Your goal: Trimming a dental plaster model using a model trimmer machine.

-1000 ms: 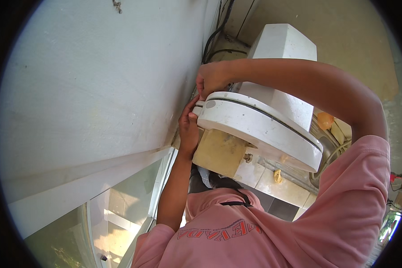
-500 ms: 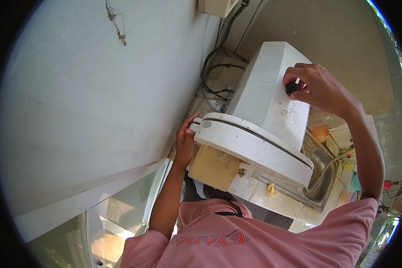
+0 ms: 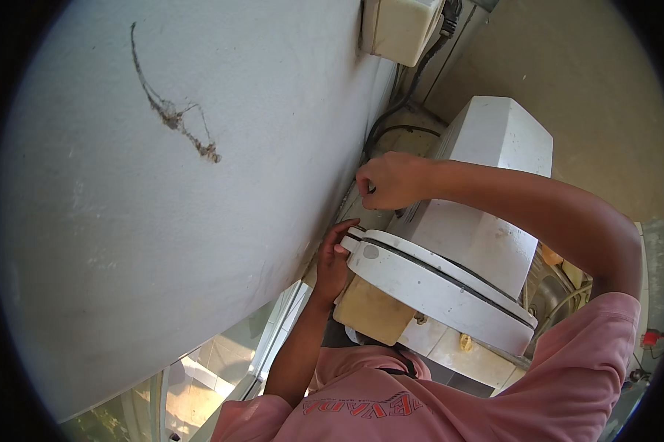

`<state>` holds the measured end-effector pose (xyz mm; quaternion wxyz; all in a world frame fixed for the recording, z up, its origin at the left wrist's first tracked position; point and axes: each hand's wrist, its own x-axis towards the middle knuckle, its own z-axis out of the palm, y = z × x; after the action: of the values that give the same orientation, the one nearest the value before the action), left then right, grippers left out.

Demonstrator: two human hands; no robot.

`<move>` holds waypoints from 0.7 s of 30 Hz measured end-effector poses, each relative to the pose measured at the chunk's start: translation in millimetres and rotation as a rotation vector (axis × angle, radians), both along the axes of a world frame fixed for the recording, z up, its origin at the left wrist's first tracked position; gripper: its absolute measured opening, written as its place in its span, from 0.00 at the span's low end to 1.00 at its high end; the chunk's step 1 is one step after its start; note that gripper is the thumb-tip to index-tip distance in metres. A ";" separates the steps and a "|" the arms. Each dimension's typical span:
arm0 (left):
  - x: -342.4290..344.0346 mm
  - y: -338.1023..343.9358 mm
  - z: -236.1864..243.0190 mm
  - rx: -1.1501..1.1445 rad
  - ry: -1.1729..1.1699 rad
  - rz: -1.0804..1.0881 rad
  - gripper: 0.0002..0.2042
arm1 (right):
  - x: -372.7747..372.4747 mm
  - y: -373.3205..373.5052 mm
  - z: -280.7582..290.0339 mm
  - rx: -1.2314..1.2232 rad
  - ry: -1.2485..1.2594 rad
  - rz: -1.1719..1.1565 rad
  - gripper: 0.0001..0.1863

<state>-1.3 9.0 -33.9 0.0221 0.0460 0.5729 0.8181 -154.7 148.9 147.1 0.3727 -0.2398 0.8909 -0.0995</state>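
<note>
white-painted metal, by the look of it, fills the middle of my feed: a machine with a faceted, box-like housing (image 3: 487, 243) and a rounded front casing (image 3: 435, 283), its two halves meeting along a dark seam. that casing is closed, so i cannot see what it contains. it stands beside the pale wall (image 3: 199, 243), its left end nearest to it.

at that end i have the left hand (image 3: 331, 267) on the small paired lugs (image 3: 353, 237), thumb on the near side and fingers bent over the far side, pinching them between. the right hand (image 3: 397, 180) is just above, apart from the casing, with the forearm crossing over the housing. its fingers are curled in, thumb against them, around a small black piece (image 3: 372, 189); too little shows for me to name it.

a tan rectangular block (image 3: 374, 309) sits under the casing, near the left forearm. to the right, partly behind the right arm, i make out a stainless steel sink (image 3: 544, 293) with a pale hose (image 3: 570, 297) running into it and an orange item (image 3: 550, 255) near its far edge. up on the wall is a cream box (image 3: 404, 31), its contents hidden, with a black cable (image 3: 422, 70) beside it.
</note>
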 end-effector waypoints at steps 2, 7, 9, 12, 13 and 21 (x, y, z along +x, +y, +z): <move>-1.3 1.9 0.7 0.029 -0.014 0.017 0.34 | -7.2 -5.9 -27.2 0.062 0.057 0.235 0.17; -1.4 4.9 -0.5 0.071 0.020 0.040 0.32 | -2.2 -6.8 -20.8 -0.047 -0.273 -0.080 0.21; 0.6 4.4 -1.3 0.057 -0.013 0.047 0.32 | 0.0 -8.2 -22.0 -0.118 -0.353 -0.157 0.21; 2.3 3.2 -2.1 0.011 -0.053 0.069 0.32 | 3.0 -12.2 -18.7 -0.156 -0.456 -0.254 0.20; 2.4 3.2 -1.4 -0.015 -0.064 0.093 0.32 | 1.8 -11.6 -18.8 -0.153 -0.529 -0.305 0.18; 2.6 1.1 -0.2 0.154 -0.096 0.021 0.29 | -14.8 4.2 -14.1 -0.234 -0.855 -0.324 0.14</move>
<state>1.4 10.1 -34.1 0.0373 0.0024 0.5070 0.8611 -169.4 153.1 132.9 0.6564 -0.0757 0.6662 -0.3457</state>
